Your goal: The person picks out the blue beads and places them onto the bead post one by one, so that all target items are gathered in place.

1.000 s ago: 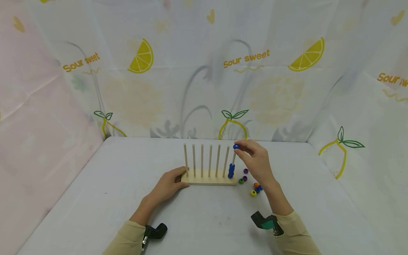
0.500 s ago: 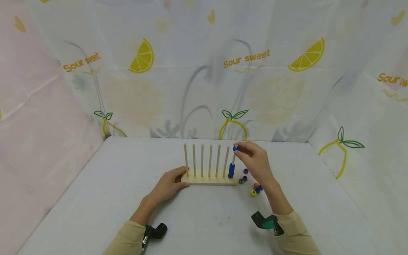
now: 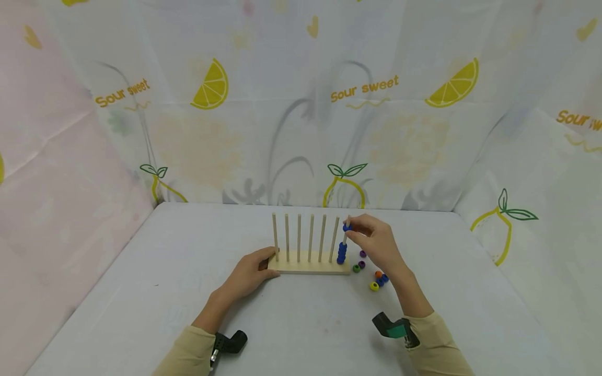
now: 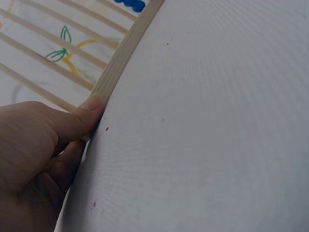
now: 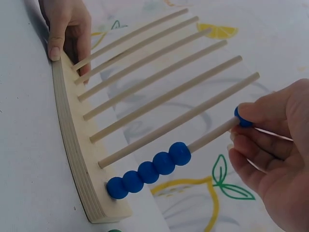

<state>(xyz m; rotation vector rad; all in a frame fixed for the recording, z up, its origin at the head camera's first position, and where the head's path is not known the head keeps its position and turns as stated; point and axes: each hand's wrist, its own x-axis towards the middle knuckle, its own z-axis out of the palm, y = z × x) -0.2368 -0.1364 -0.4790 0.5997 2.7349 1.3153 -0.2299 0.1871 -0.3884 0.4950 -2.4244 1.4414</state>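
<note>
A wooden peg board (image 3: pixel 308 268) with several upright pegs stands on the table. My left hand (image 3: pixel 246 271) grips its left end, with the thumb on the front edge in the left wrist view. Around the rightmost peg, near its upper end, is a blue bead (image 5: pixel 244 117). The thumb and fingers of my right hand (image 3: pixel 376 243) pinch this bead. Lower on the same peg, several blue beads (image 5: pixel 148 172) form a stack that reaches down to the base. The other pegs (image 3: pixel 299 237) carry no beads.
Right of the board lie loose beads: purple (image 3: pixel 361 265), green (image 3: pixel 356 268), orange (image 3: pixel 378 274), yellow (image 3: pixel 374 286) and blue (image 3: pixel 380 282). White cloth covers the table (image 3: pixel 301 324). A lemon-printed curtain (image 3: pixel 263 130) hangs behind it.
The pinched blue bead has moved from the top of the rightmost peg a short way down it, and my right hand has lowered with it. My left hand keeps its grip on the board.
</note>
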